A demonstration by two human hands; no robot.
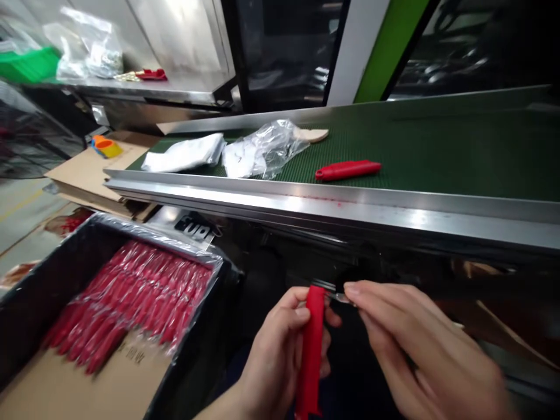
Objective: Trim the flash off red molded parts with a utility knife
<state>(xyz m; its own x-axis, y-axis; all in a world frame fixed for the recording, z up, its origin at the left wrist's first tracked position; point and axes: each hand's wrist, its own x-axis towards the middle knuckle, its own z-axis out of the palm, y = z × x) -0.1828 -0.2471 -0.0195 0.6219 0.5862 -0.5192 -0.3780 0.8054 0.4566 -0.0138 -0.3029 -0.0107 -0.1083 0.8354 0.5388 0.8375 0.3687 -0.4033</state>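
Far left: black crate (48,291), lower left of frame. Wrapped red pieces (161,286) lie in it in close rows, clear plastic over them, on a cardboard sheet (100,391) that shows at the near end. I'd count that lot as done. Exact tally not readable, plastic glare and blur.

Upper left: metal tabletop (190,84) with clear bags (105,55) and a small red item on it, too blurred to identify.

Next, left part of the green conveyor belt (446,146): white folded packet (186,153), then crumpled clear plastic (280,146) just beside it.

Bottom centre: left hand (277,341) closed around the held red bar (311,350), thumb on its left side, fingers wrapping behind. Bar stands roughly upright in frame, top end at centre, bottom running to the frame edge. No wrap visible on it, so I'd call this one unfinished.

Just right of the bar's top: thin shiny item (340,297), can't tell what. Tip is at or very near the bar; contact not clear.

Above, on the belt: loose red piece (347,170), lying flat, also bare. Looks pending.

Lower right: right hand (415,338), thumb and fingertips pinched nearly together on the shiny item, other fingers extended alongside.
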